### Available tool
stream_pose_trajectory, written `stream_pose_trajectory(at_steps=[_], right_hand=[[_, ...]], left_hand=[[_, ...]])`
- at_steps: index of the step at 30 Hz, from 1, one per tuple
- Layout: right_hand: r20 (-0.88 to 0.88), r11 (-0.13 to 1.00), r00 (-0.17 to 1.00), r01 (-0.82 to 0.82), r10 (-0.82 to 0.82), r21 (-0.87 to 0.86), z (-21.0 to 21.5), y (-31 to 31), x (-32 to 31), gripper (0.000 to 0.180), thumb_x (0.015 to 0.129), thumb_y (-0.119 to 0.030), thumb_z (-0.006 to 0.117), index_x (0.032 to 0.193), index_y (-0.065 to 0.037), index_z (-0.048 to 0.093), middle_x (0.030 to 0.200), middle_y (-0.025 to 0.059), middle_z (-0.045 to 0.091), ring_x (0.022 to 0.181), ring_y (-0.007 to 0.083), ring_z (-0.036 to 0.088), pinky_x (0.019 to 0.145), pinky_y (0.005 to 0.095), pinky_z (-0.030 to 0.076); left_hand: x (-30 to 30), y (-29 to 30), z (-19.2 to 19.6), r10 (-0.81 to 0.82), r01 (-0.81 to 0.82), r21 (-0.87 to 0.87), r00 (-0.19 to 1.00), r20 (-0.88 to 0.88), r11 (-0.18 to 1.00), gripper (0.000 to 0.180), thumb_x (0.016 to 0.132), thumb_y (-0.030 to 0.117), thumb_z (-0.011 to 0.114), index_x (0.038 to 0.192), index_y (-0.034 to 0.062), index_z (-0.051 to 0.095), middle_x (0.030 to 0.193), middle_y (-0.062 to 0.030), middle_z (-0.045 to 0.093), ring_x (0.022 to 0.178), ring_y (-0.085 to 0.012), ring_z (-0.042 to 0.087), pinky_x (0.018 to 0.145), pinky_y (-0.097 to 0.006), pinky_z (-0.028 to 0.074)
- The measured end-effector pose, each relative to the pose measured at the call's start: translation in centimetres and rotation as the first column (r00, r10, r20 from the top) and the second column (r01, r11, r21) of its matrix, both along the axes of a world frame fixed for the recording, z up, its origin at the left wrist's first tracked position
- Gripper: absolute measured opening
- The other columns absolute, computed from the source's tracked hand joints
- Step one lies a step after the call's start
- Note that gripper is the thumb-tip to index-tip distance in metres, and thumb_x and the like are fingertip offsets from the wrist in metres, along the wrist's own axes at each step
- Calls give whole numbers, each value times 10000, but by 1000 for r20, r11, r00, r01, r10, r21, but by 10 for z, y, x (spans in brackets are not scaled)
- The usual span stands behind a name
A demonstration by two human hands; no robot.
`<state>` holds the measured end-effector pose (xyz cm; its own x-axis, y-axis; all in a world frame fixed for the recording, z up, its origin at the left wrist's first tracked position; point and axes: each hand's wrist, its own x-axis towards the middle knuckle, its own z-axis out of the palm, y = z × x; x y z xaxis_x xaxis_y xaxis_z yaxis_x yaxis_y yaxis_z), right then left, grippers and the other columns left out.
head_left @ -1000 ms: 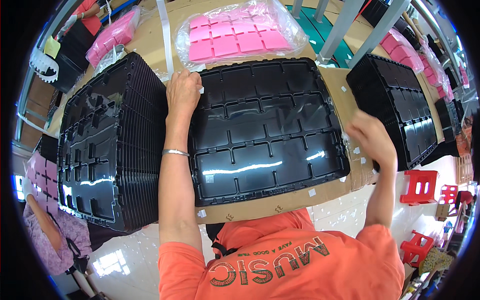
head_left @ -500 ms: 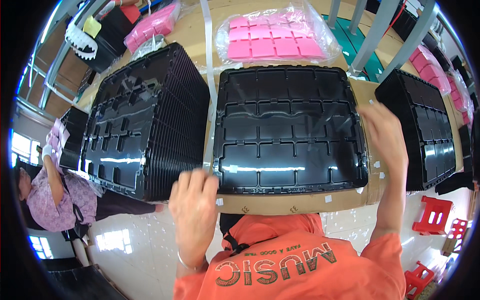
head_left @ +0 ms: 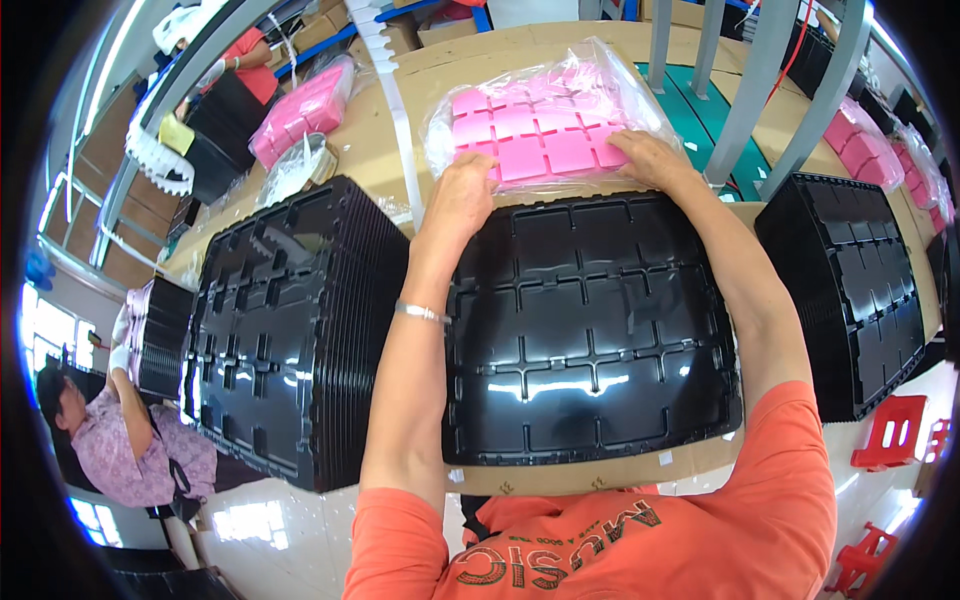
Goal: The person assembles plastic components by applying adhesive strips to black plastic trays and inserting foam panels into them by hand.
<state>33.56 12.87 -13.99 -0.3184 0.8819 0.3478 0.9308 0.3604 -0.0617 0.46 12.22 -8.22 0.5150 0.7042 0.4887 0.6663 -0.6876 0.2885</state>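
Observation:
Both my arms reach forward over a black plastic tray [head_left: 600,340] with a raised grid of ribs. My left hand [head_left: 462,198] has its fingers closed at the near left corner of a pink slotted sheet [head_left: 540,125] that looks like foam. At the near right corner, my right hand [head_left: 652,160] grips the same sheet with bent fingers. Part of a pink stack, it lies in an opened clear plastic bag [head_left: 645,98] behind the tray. My fingertips are partly hidden against the pink material.
A tall stack of black trays [head_left: 345,340] stands at my left, another stack [head_left: 850,290] at my right. Grey metal posts [head_left: 745,100] rise beyond a green mat [head_left: 685,95]. More bagged pink sheets [head_left: 300,115] lie far left. A co-worker [head_left: 140,420] handles trays at the left.
Both hands have moved forward from beside the black tray to the pink sheet and closed on its near corners. The view has shifted, so the trays appear lower.

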Motion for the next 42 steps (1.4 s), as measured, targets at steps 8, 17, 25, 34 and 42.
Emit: stream_pose_trajectory(at_steps=[8, 17, 25, 34, 42], right_hand=[[-411, 915, 878, 67, -243, -399, 9, 36, 25, 207, 752, -114, 749, 944, -53, 699, 848, 101, 692, 742, 206, 658, 663, 331, 540], [-491, 862, 809, 37, -323, -505, 27, 53, 31, 196, 720, -125, 782, 888, -52, 711, 847, 31, 676, 751, 133, 614, 702, 305, 517], [-45, 991, 998, -41, 35, -127, 7, 27, 15, 310, 722, -153, 738, 1013, -70, 668, 1073, 119, 640, 1053, 281, 592, 855, 382, 491], [-120, 875, 977, 101, -178, -473, 25, 29, 19, 378, 779, -196, 666, 1118, -48, 589, 1098, 144, 633, 1040, 332, 604, 886, 415, 473], [13, 958, 987, 157, -158, -241, 19, 28, 1, 281, 820, -276, 641, 996, -61, 600, 1032, 176, 656, 923, 356, 636, 802, 458, 491]], left_hand=[[-5, 78, -62, 114, -137, -112, 974, -194, 984, 567, 689, 106, 791, 1207, 2, 586, 1253, -201, 562, 1141, -396, 545, 965, -433, 462], [-8, 84, -59, 159, -199, -175, 963, -219, 964, 584, 678, 124, 798, 1228, 69, 608, 1320, -192, 536, 1203, -369, 521, 984, -425, 459], [-12, 90, -60, 109, -138, -174, 979, -170, 975, 367, 738, 84, 743, 1097, 58, 675, 1190, -184, 603, 1085, -371, 587, 913, -437, 493], [-16, 86, -66, 63, -74, -77, 989, -135, 994, 298, 772, 92, 712, 1066, 49, 688, 1090, -179, 640, 1009, -364, 616, 866, -443, 505], [-17, 93, -53, 146, -172, -212, 980, -132, 962, 208, 811, 183, 690, 1007, 131, 735, 1028, -129, 684, 972, -337, 641, 845, -425, 514]])
